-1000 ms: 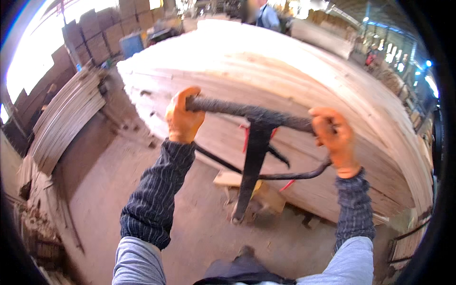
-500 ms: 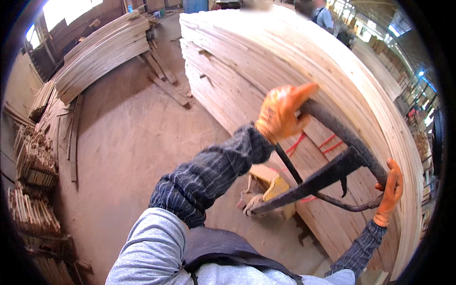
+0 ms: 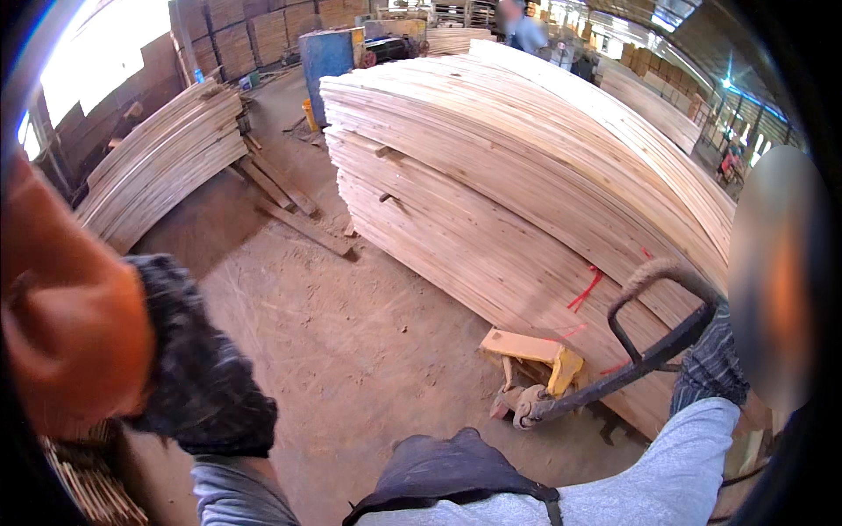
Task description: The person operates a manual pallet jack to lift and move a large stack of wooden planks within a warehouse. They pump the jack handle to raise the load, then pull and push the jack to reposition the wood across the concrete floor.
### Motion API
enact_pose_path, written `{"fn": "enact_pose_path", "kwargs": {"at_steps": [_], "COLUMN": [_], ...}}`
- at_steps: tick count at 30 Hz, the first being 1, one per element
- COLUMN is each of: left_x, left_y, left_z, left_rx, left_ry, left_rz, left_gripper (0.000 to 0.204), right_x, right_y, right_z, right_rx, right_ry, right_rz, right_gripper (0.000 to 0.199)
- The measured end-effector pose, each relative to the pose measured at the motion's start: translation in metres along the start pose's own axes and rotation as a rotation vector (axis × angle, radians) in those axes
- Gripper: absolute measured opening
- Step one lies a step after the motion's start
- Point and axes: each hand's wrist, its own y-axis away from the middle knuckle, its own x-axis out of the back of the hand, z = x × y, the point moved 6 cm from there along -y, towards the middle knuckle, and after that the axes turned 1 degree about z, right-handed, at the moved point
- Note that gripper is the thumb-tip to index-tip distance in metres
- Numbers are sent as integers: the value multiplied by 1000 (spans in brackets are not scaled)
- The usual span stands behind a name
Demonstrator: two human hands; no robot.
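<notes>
My left hand (image 3: 74,316), in an orange glove, is raised close at the left edge, away from the lumber. Motion smears it, and its fingers cannot be made out. At the far right, my right hand (image 3: 783,276) is an orange smear beyond its dark striped cuff (image 3: 715,359), its fingers hidden. That cuff is beside the black loop handle (image 3: 671,337) of a pallet jack; whether the hand touches the handle, I cannot tell. The jack's yellow base (image 3: 561,368) is low against a large stack of pale boards (image 3: 491,202) with red marks on its side.
A smaller board stack (image 3: 167,158) stands at the far left, with loose planks (image 3: 294,210) on the dusty floor (image 3: 333,351) beside it. A blue cabinet-like block (image 3: 326,74) is behind. Another person (image 3: 526,33) is beyond the large stack. Thin sticks (image 3: 92,478) lie at lower left.
Both hands were at the jack's handle; my left has come off and swung far left, my right has moved to the right edge. The handle now appears lower and farther away.
</notes>
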Motion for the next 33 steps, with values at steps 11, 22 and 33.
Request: {"fn": "enact_pose_path", "kwargs": {"at_steps": [11, 22, 33], "left_x": [104, 66, 68], "left_y": [-1, 99, 212], "left_z": [-71, -224, -367], "left_rx": [162, 521, 882], "left_ry": [-246, 123, 584], "left_rz": [-382, -1022, -785], "left_gripper": [37, 26, 24], "right_x": [-94, -287, -448], "right_y": [-155, -290, -398], "right_z": [13, 127, 220], "right_rx": [236, 279, 64], "right_ry": [-320, -722, -822], "right_rz": [-145, -473, -915], "right_gripper": [46, 36, 33]}}
